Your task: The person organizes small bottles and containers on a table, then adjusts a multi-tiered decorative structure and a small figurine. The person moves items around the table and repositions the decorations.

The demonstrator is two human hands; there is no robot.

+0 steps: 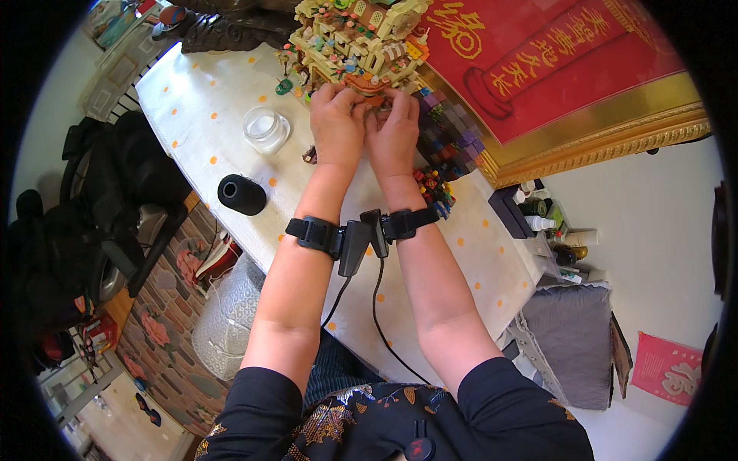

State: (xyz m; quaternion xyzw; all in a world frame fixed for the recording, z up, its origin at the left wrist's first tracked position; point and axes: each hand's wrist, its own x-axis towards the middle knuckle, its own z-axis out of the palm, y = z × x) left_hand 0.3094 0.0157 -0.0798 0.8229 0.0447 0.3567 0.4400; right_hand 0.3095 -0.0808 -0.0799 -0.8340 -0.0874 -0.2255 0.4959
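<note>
A cream toy-brick building model (357, 43) with small flowers and coloured parts stands at the far side of the table. Both my hands are at its near edge, close together. My left hand (337, 118) has its fingertips bent against an orange-brown piece (369, 86) at the front of the model. From the other side my right hand (395, 127) touches the same area with thumb and fingers. Whether the piece is loose or attached is hidden by the fingers. A small brown item (310, 154) lies beside my left wrist. Black straps with devices sit on both forearms.
On the dotted tablecloth (461, 265) are an open glass jar (265, 129) and a black thread cone (242, 195) to the left. Dark and purple bricks (450, 132) and a colourful brick figure (435, 187) stand right, by a gold-framed red picture (542, 63). Cables run from the wrist devices.
</note>
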